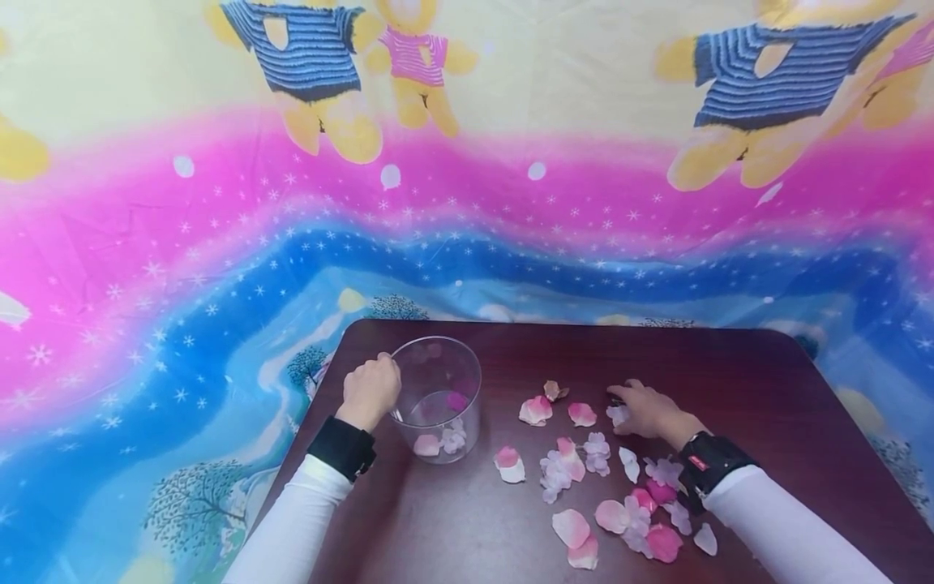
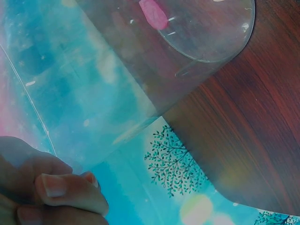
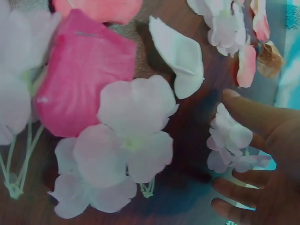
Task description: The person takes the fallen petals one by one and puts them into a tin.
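My left hand (image 1: 372, 391) grips the rim of a clear round container (image 1: 467, 381) at its left side. Inside the container lie a pale pink petal (image 1: 426, 444), a deep pink petal (image 2: 153, 14) and a white flower cluster (image 1: 453, 436). My right hand (image 1: 648, 412) is low over the table beyond the loose petals, thumb and fingers spread apart. A pale blossom cluster (image 3: 229, 136) sits between the thumb and fingers in the right wrist view. Nearest to that hand are a white petal (image 1: 629, 465) and a pink petal (image 1: 582, 414).
Several pink petals and pale blossoms lie scattered on the dark wooden table (image 1: 409, 527), including a magenta petal (image 3: 89, 75) and a brown curled petal (image 1: 554, 391). Behind the table hangs a colourful printed cloth (image 1: 467, 195).
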The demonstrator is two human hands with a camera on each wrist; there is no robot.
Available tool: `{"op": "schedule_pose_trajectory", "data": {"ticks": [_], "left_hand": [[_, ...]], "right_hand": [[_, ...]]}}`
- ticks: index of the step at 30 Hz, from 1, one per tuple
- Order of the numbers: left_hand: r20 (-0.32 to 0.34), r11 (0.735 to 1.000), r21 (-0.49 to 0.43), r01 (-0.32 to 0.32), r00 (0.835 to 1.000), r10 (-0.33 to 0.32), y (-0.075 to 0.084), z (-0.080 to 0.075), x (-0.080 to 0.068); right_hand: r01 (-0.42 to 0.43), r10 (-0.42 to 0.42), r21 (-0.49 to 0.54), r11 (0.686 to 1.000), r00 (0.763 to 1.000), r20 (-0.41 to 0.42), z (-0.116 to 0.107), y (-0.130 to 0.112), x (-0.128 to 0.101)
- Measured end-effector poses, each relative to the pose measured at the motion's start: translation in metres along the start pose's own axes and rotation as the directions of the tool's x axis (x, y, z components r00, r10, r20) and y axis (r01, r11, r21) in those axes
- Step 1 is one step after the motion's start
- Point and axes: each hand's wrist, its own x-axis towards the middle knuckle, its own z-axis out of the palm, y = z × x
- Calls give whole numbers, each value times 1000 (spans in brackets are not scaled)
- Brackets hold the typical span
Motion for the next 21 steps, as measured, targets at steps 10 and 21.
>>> {"op": "schedule_pose_trajectory", "data": {"ticks": [10, 21], "left_hand": [[-1, 1000, 2, 2, 1000, -2, 0, 0, 0], [-6, 1000, 5, -4, 1000, 4, -1, 1, 1]], "right_hand": [[11, -14, -46, 999, 998, -54, 8, 1, 2], [31, -30, 11, 999, 994, -101, 10, 7, 4]]}}
